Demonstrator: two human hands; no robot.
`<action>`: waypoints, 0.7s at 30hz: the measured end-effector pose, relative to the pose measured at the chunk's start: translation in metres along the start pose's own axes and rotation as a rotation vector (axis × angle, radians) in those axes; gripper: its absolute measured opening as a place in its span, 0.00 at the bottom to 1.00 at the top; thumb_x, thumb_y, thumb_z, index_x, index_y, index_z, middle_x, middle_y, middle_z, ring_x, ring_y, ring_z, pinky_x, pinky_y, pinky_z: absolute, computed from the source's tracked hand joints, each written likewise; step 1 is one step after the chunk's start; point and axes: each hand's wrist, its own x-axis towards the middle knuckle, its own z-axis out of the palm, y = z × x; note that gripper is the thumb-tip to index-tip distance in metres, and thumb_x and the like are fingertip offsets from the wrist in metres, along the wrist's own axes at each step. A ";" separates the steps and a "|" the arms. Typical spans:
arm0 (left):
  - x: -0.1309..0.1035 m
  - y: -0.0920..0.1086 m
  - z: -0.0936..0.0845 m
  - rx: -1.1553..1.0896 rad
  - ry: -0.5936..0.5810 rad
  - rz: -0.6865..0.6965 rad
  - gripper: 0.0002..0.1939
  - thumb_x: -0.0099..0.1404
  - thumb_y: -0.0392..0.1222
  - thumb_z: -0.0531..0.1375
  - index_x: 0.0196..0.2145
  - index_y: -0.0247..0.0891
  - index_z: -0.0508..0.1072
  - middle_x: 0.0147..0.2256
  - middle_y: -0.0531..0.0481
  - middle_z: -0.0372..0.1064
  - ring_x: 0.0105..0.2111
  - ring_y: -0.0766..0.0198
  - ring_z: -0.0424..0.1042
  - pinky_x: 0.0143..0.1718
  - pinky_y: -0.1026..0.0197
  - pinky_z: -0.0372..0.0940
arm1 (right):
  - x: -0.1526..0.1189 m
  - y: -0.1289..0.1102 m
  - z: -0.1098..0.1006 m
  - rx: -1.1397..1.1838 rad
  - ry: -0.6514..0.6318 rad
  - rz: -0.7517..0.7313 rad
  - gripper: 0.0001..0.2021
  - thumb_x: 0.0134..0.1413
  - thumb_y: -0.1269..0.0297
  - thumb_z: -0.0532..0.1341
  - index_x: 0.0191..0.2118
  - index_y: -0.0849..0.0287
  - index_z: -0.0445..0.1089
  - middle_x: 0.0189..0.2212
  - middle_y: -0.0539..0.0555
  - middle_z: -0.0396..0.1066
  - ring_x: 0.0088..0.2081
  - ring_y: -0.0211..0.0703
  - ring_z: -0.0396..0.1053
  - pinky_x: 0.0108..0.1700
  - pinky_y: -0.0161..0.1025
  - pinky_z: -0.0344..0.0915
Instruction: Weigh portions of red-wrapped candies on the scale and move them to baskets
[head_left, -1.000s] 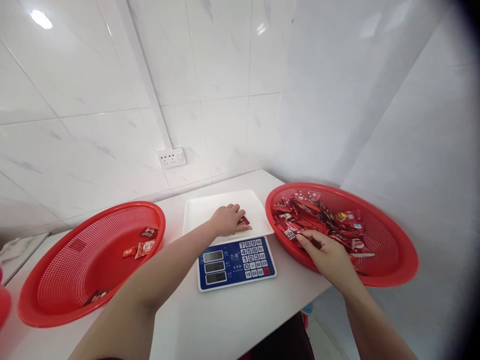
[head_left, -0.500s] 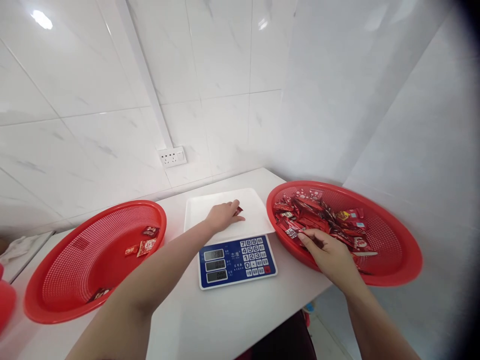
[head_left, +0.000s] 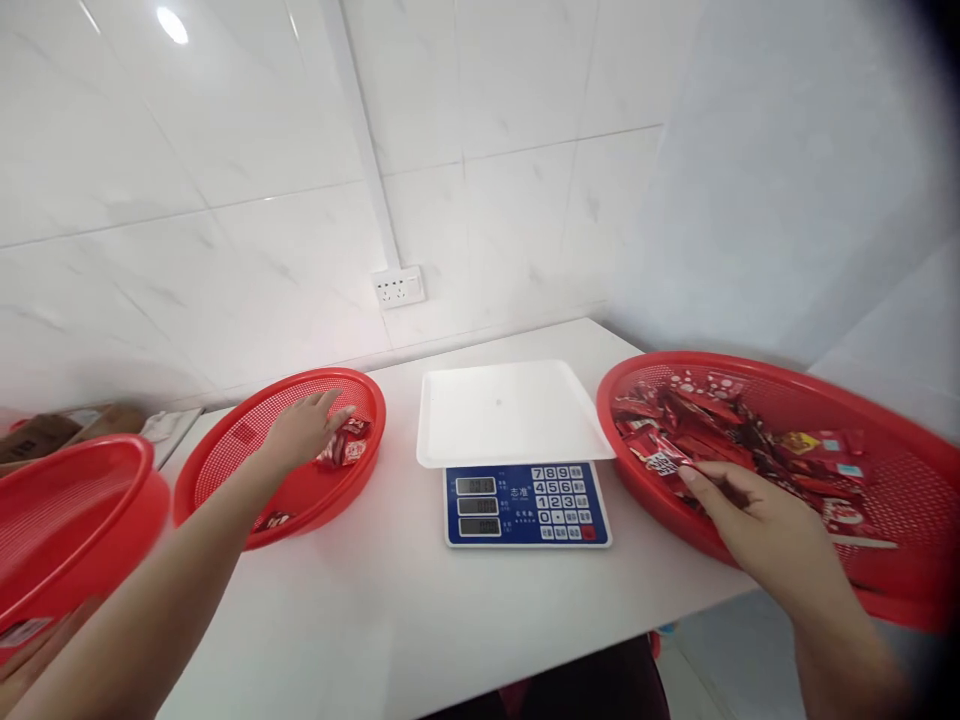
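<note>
My left hand [head_left: 304,430] is over the middle red basket [head_left: 202,455], its fingers stretched out and thumb apart, with nothing visible in its grip. Just below it, a few small red snack packets [head_left: 351,452] lie in the basket, and another dark red packet [head_left: 274,520] rests near its front. At the near left edge of the right red basket [head_left: 694,358], my right hand [head_left: 757,520] pinches a red packet with white print [head_left: 660,460] between thumb and fingers. A heap of similar wrapped packets [head_left: 705,425] fills much of that basket.
Between the baskets stands a digital scale [head_left: 529,505] with a bare white pan [head_left: 502,410]. Another red basket [head_left: 142,470] is at the far left, with brown cardboard [head_left: 45,435] behind. A socket [head_left: 399,287] is on the tiled wall. The white table [head_left: 360,620] ends in front.
My left hand has moved left from the scale pan to the middle basket and opened, letting go of a small red packet. My right hand still pinches its packet. The view has shifted left.
</note>
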 end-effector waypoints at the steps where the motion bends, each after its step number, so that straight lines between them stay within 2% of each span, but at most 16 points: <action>1: -0.009 0.000 0.001 -0.019 0.012 -0.005 0.25 0.65 0.54 0.45 0.52 0.37 0.62 0.49 0.37 0.67 0.49 0.44 0.66 0.42 0.49 0.63 | 0.001 0.000 -0.001 -0.006 -0.007 0.008 0.19 0.42 0.44 0.54 0.33 0.53 0.71 0.30 0.54 0.75 0.33 0.55 0.71 0.35 0.48 0.64; 3: -0.029 0.010 0.002 -0.080 0.039 0.013 0.26 0.66 0.54 0.42 0.55 0.38 0.59 0.51 0.39 0.66 0.50 0.48 0.66 0.43 0.51 0.64 | 0.002 -0.003 -0.004 0.001 -0.033 0.007 0.19 0.42 0.45 0.55 0.32 0.53 0.71 0.30 0.54 0.75 0.33 0.55 0.71 0.35 0.48 0.65; 5: -0.052 0.026 0.005 -0.175 0.054 0.077 0.24 0.67 0.54 0.40 0.55 0.43 0.58 0.51 0.46 0.67 0.48 0.54 0.68 0.42 0.56 0.66 | 0.003 -0.008 -0.011 0.021 -0.076 -0.017 0.17 0.44 0.46 0.55 0.31 0.53 0.70 0.30 0.53 0.75 0.34 0.54 0.72 0.37 0.46 0.65; 8: -0.084 0.054 0.020 -0.426 0.139 0.226 0.21 0.64 0.54 0.47 0.52 0.47 0.64 0.51 0.48 0.68 0.52 0.52 0.66 0.46 0.53 0.66 | 0.008 -0.014 -0.026 -0.047 -0.170 -0.059 0.17 0.50 0.48 0.52 0.29 0.54 0.69 0.30 0.52 0.75 0.34 0.49 0.72 0.38 0.43 0.66; 10: -0.096 0.070 0.035 -0.549 0.095 0.317 0.20 0.62 0.54 0.51 0.50 0.49 0.66 0.50 0.48 0.69 0.51 0.51 0.67 0.33 0.58 0.71 | 0.018 -0.011 -0.035 -0.179 -0.242 -0.061 0.18 0.54 0.49 0.48 0.32 0.55 0.70 0.35 0.53 0.75 0.38 0.49 0.72 0.42 0.42 0.65; 11: -0.099 0.079 0.042 -0.604 0.061 0.349 0.20 0.61 0.54 0.52 0.49 0.50 0.66 0.49 0.48 0.70 0.49 0.52 0.69 0.26 0.61 0.70 | 0.026 -0.007 -0.039 -0.258 -0.292 -0.065 0.19 0.56 0.50 0.47 0.38 0.55 0.70 0.41 0.54 0.74 0.43 0.49 0.70 0.45 0.42 0.64; 13: -0.102 0.096 0.052 -0.699 -0.004 0.395 0.18 0.60 0.54 0.54 0.48 0.51 0.68 0.48 0.50 0.71 0.47 0.53 0.71 0.18 0.65 0.68 | 0.043 0.008 -0.047 -0.401 -0.350 -0.021 0.24 0.56 0.51 0.47 0.51 0.59 0.65 0.54 0.59 0.64 0.54 0.52 0.62 0.54 0.45 0.58; 16: -0.103 0.118 0.058 -0.792 -0.058 0.429 0.17 0.60 0.54 0.54 0.45 0.50 0.70 0.46 0.50 0.73 0.42 0.56 0.74 0.16 0.68 0.66 | 0.067 0.037 -0.053 -0.468 -0.437 0.060 0.37 0.47 0.49 0.58 0.59 0.68 0.56 0.60 0.67 0.54 0.58 0.60 0.55 0.56 0.50 0.54; 19: -0.104 0.129 0.057 -0.793 -0.096 0.457 0.17 0.60 0.54 0.54 0.45 0.50 0.71 0.46 0.51 0.73 0.40 0.58 0.74 0.14 0.70 0.64 | 0.079 0.059 -0.052 -0.473 -0.587 0.075 0.51 0.34 0.46 0.66 0.63 0.69 0.50 0.61 0.68 0.51 0.59 0.59 0.53 0.56 0.46 0.55; 21: -0.105 0.131 0.057 -0.770 -0.116 0.484 0.17 0.60 0.54 0.55 0.45 0.50 0.71 0.46 0.51 0.73 0.40 0.58 0.74 0.15 0.70 0.64 | 0.082 0.066 -0.048 -0.469 -0.636 0.051 0.56 0.32 0.44 0.66 0.65 0.67 0.43 0.63 0.67 0.45 0.60 0.59 0.51 0.57 0.45 0.54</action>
